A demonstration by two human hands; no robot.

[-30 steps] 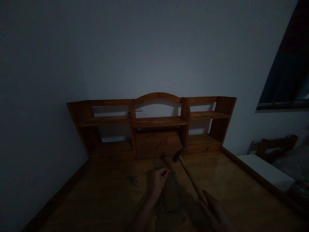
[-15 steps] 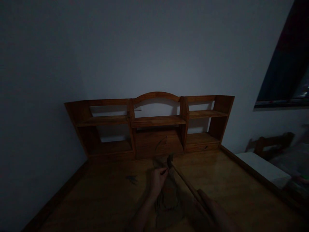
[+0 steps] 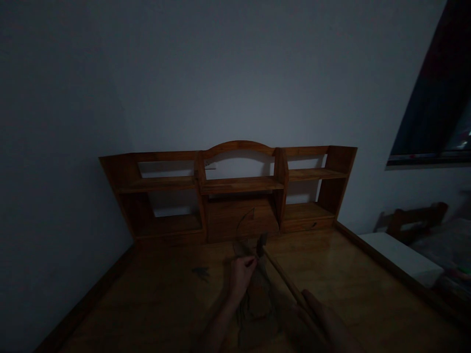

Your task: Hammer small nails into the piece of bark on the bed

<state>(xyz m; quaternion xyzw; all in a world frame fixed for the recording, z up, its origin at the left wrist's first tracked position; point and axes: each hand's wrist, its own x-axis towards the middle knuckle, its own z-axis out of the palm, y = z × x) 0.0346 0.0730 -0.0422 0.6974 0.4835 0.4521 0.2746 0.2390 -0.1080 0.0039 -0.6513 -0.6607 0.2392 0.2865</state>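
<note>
My right hand (image 3: 317, 310) is wrapped round the wooden handle of a hammer (image 3: 282, 271). The dark hammer head is raised just right of my left fingertips, apart from them as far as the dim light shows. My left hand (image 3: 241, 274) is closed in a pinch; whatever lies between its thumb and finger is too dark and small to name. Beneath both hands is a flat, dark brownish piece (image 3: 258, 304) with a looped outline, its kind unclear. A thin curved line, perhaps a cord or wire, rises behind it. Left of my hand lies a small pile of thin dark pieces (image 3: 200, 272).
The wooden desk top (image 3: 154, 299) runs back to a wooden shelf unit (image 3: 243, 184) against the wall. Beyond the desk's raised right edge stand a white surface (image 3: 399, 257) and a wooden chair back (image 3: 419, 215). A dark window (image 3: 430, 98) is at upper right.
The hammer head has shifted slightly right, away from my left fingertips. My left hand stays almost in place, still pinched.
</note>
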